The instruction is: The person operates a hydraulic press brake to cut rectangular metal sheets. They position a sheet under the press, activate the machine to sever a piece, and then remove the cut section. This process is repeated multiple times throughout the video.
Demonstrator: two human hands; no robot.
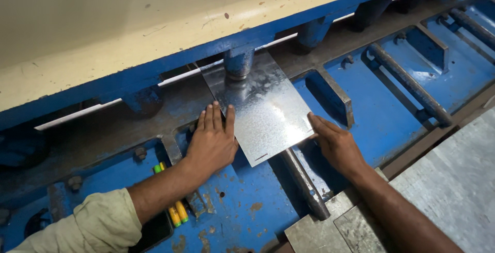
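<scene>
Left hand: flat, unclenched, fingers pressing sheet's left edge | Right hand: open, fingertips against right edge | Galvanized metal sheet: on blue shear bed, far end beneath hold-down cylinder

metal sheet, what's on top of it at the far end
A blue round clamp foot presses on the metal sheet at its far edge. The blade line beyond is hidden under the machine's blue beam.

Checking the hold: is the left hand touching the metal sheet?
Touching. The head view shows the left hand lying flat, fingers overlapping the left edge of the sheet.
</scene>
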